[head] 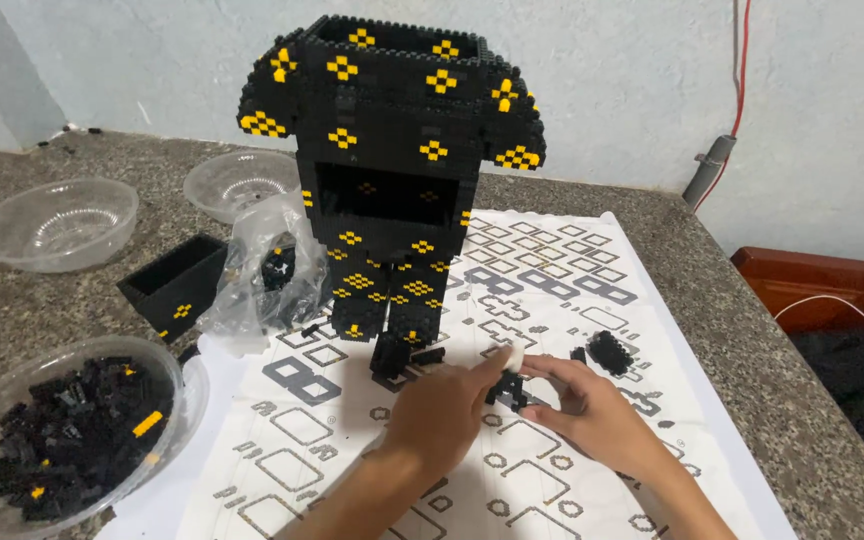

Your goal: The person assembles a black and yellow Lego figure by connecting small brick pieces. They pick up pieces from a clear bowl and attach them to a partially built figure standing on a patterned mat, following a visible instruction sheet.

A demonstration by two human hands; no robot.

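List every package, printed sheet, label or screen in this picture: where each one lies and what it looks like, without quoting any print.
Clear plastic bag: left of the black-and-yellow brick figure, crumpled, with a few black pieces inside.
Printed instruction sheet: spread on the stone counter under the figure and both hands, white with grey and black brick outlines.
No screens or separate labels in view.

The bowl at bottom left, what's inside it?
The bowl holds a heap of small black bricks with a few yellow ones among them. Whatever lies under the heap is covered.
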